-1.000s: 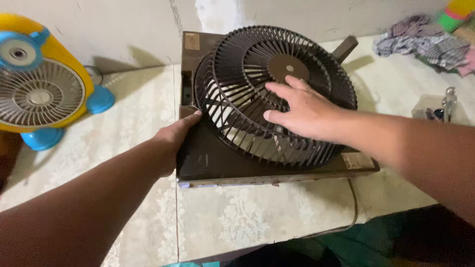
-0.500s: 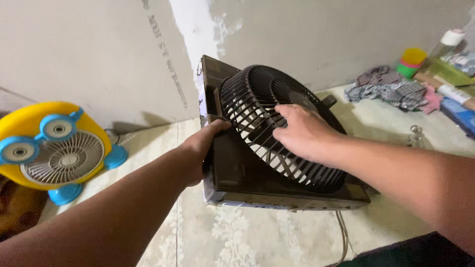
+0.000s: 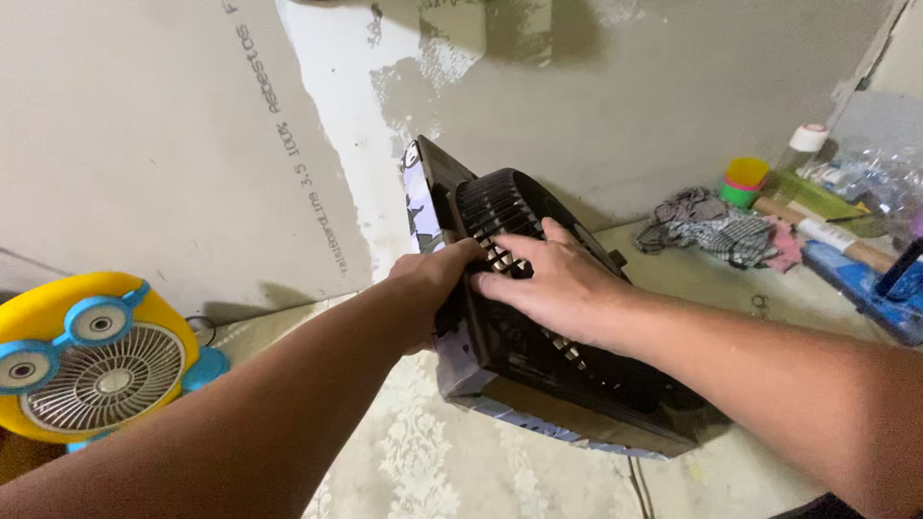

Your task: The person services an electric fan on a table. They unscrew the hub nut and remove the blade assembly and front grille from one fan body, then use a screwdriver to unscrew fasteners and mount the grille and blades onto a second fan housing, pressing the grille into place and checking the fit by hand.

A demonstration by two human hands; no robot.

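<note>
The right hand (image 3: 556, 286) lies flat, fingers spread, on the dark fan (image 3: 538, 336) grille; the left hand (image 3: 435, 288) grips its edge. The fan stands tilted on the surface (image 3: 423, 461), near the wall (image 3: 173, 144). A yellow fan (image 3: 91, 360) sits well left.

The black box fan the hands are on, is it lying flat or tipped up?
Tipped up. The black box fan rests on its lower edge, its top corner raised toward the wall, with the left hand on its side and right hand on the grille.
</note>
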